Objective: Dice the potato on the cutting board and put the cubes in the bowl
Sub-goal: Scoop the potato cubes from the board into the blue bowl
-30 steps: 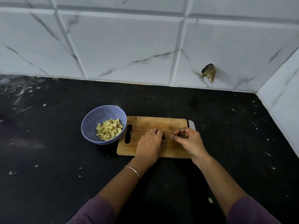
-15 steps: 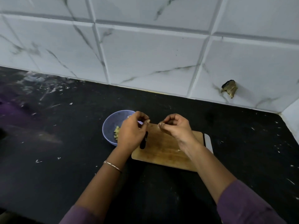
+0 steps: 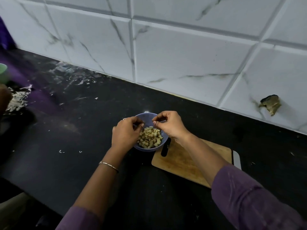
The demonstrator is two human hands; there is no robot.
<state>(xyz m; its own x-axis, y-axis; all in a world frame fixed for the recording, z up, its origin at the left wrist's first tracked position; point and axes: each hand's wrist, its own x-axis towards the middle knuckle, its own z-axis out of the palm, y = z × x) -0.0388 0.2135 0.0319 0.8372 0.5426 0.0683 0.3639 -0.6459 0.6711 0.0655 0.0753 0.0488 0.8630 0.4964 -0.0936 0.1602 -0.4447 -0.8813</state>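
Hovering over the bowl: both hands hang above the blue bowl (image 3: 147, 149), the left hand (image 3: 126, 135) at its left rim and the right hand (image 3: 169, 125) over its far right rim, with a small gap between them.
Left fingers: curled in, the tips drawn narrow toward the thumb; whether they pinch anything cannot be told.
Right fingers: thumb and forefinger tips are closed together, the others curled behind; anything between them is too small to make out.
Potato: the diced potato cubes (image 3: 150, 138) lie heaped in the bowl; the left hand hides the heap's left side.
Cutting board (image 3: 186, 160): wooden, just right of the bowl (the right forearm covers the stretch where they might touch); the purple sleeve (image 3: 252, 201) hides its near corner. A dark slot (image 3: 165, 149) shows at its left end.
Hard to make out: a pale grey shape (image 3: 237, 161) juts from behind the board's right edge; what it is cannot be told.
Cut off: a green object (image 3: 2, 73) at the left edge, with pale scraps (image 3: 18, 98) below it.
Wrist: a thin bracelet (image 3: 108, 164) on the left.
Surface: black countertop (image 3: 83, 163), dusted with white flecks and smears.
Room: white marble-veined wall tiles (image 3: 182, 63) behind, one with a ragged brownish patch (image 3: 270, 105).
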